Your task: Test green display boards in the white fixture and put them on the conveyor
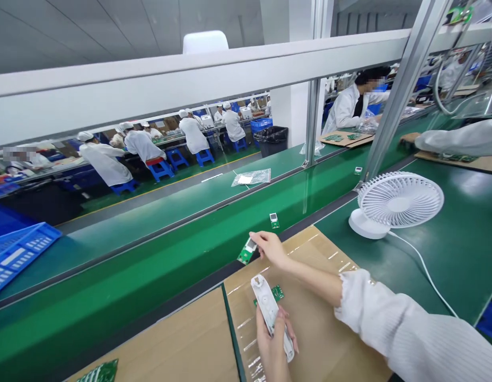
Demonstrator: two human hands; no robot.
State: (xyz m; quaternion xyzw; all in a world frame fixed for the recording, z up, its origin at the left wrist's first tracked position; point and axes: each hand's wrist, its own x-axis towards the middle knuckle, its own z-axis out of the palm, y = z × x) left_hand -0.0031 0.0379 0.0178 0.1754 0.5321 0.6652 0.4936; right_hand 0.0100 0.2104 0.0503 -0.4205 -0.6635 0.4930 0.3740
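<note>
The left hand (274, 339), low in the view at about 6 o'clock, is closed around the lower end of a long, narrow white plastic housing (269, 307). The fingers wrap its sides and the thumb lies along its edge. The housing is smooth and matt with rounded ends. Its shallow moulded inner face is turned up, and its free end points toward 11 o'clock over a taped brown cardboard sheet (321, 339).

Just past that free end, at 1 o'clock from it, a small green circuit board (277, 292) lies flat on the cardboard.

The right hand (271, 248), reaching out of a white knitted sleeve (409, 339), pinches a second small green circuit board with a pale rectangular part (246, 251) between thumb and fingertips. This board is tilted and sits at the far edge of the cardboard, at 12 o'clock from the housing and well apart from it.

Beyond it, at 12 o'clock, a third tiny green board (274, 220) rests on the glossy green conveyor belt (150, 254). Farther up the belt lies a crinkled clear plastic bag (252, 177).

A round white desk fan with a ribbed grille (399, 201) stands at 2 o'clock on the green mat, and its thin white cable trails toward 4 o'clock. A blue slotted plastic crate (15, 252) sits at 9 o'clock. The corner of another green board (100, 372) shows at 7 o'clock.

People in white coats and caps (138, 146) sit on blue stools at the far line.
</note>
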